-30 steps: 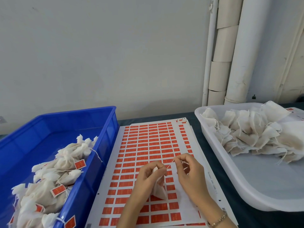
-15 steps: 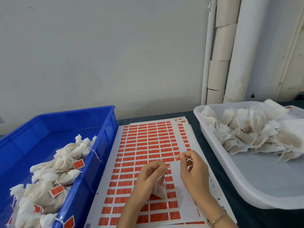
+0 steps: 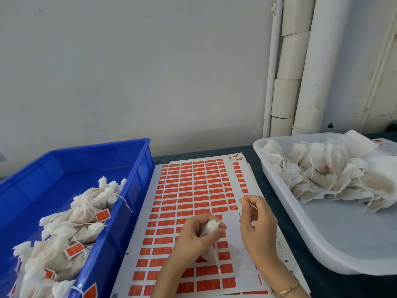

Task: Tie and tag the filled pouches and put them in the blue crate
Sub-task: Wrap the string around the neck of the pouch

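Left fingers [image 3: 199,219] clutch pouch [image 3: 209,254]; right fingers [image 3: 255,201] pinch string [image 3: 234,208].

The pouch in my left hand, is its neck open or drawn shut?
Drawn shut: the left hand pinches the gathered neck of the pouch while the right hand pulls its string taut.

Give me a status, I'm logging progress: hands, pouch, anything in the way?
Left hand grips pouch neck. Right hand pinches its string, pulled taut. No tag seen on it. Way to blue crate clear.
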A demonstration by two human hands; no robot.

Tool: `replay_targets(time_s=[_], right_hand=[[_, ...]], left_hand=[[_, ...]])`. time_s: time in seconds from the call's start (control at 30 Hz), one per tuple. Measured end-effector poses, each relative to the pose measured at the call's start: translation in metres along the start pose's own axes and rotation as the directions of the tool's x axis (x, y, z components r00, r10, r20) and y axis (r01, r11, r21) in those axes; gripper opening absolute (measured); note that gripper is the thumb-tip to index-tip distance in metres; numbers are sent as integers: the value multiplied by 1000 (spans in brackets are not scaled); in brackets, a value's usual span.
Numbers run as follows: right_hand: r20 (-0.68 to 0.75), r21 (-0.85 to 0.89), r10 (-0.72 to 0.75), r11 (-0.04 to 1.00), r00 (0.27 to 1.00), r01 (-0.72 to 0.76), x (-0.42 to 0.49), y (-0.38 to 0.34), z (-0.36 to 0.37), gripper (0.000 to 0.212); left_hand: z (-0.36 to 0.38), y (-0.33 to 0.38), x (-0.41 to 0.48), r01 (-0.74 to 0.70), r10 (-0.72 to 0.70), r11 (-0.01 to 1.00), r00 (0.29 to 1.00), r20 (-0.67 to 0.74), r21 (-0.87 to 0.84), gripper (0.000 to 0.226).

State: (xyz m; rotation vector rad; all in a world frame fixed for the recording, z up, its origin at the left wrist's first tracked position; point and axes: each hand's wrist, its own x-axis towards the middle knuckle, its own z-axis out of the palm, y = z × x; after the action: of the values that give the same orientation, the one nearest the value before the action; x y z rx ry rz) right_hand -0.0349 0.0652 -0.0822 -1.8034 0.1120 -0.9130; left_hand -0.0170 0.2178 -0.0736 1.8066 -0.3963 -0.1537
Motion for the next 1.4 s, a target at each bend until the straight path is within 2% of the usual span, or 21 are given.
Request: replay_targets(time_s=[0.07,0.23,0.3,0.4,0.5,0.7,0.8,0.87,0.93,1.03,1.13,1.23,1.3,1.4], right_hand=[[-25,36,-25,999,999,26,0,-3,-2,14],[-43,84,-67,994,997,71,0,-4,-4,13],[-71,106,-41,993,997,49,1,-3,-6,16],[-103,127,46,991,994,-33,4,-1,-9,21],[-81,98,118,989,990,-110,7,3,-9,12],[135,-87,270,962,953,-260,11,19,-3,6],[226,-195,261,956,938,-219,6,21,1,6],[284,-246,223,957,933,-154,4,21,3,6],[349,-260,192,960,917,-102,1,19,4,7],[440,-264,146,964,886,-28,-2,16,5,10],[518,-227,87,973,851,39,-5,12,6,10],[545,-149,35,987,838,55,-3,8,6,8],[551,-114,19,992,834,53,-3,5,6,9],[547,-76,14,997,837,33,-6,0,7,17]], left_hand=[[0,-2,0,7,-8,999,1000,15,50,15],[2,-4,-1,44,-33,982,997,-65,182,13],[0,-5,-1,62,-48,979,996,-77,194,15],[-2,-1,0,69,-67,984,998,-20,165,20],[-6,4,-3,73,-74,992,997,11,102,34],[-12,5,-5,70,-77,993,994,-75,-92,32],[-12,7,-3,52,-79,986,984,-161,-161,27],[-12,7,-3,48,-96,975,972,-216,-217,33],[-12,6,-2,36,-101,969,960,-262,-243,38],[-11,7,-2,-4,-74,970,948,-310,-243,33],[-8,4,-2,-8,-48,989,928,-369,-150,31],[-5,-3,1,23,-3,999,911,-413,43,27],[-2,-5,2,39,47,978,916,-398,206,25],[0,-8,2,-29,158,928,934,-320,371,29]])
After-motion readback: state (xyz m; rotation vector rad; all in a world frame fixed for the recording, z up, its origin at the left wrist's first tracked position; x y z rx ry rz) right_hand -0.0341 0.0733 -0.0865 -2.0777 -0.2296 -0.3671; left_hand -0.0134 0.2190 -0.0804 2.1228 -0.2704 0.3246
